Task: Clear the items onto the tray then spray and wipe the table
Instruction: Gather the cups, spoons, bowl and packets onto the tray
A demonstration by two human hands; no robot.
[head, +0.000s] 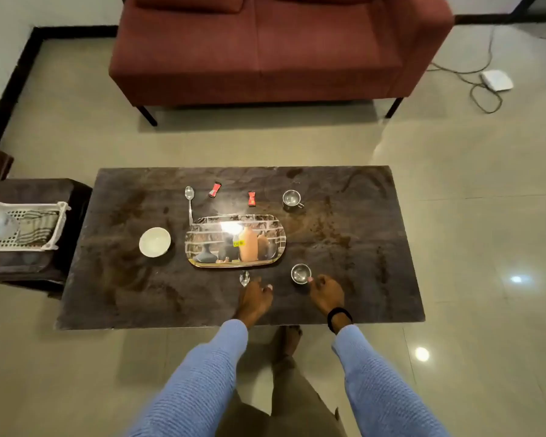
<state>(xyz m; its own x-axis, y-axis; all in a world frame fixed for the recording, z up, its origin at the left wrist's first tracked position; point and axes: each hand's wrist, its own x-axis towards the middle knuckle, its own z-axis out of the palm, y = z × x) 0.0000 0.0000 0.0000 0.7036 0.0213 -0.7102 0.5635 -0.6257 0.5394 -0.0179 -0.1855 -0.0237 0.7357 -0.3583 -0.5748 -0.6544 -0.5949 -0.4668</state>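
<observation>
Blue sleeves (pixel 202 373) closest. My left hand (pixel 254 298) pinches spoon (pixel 244 278) below tray (pixel 235 240); right hand (pixel 327 293) touches cup (pixel 300 273), grip unclear.

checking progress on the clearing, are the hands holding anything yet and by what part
The left hand covers the handle of a spoon; the right hand touches the near steel cup at its rim. Neither looks lifted, and a firm grip cannot be told.

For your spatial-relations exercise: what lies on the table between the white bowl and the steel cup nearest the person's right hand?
The head view shows the printed tray lying between the white bowl and the near steel cup, nothing loaded on it.
</observation>
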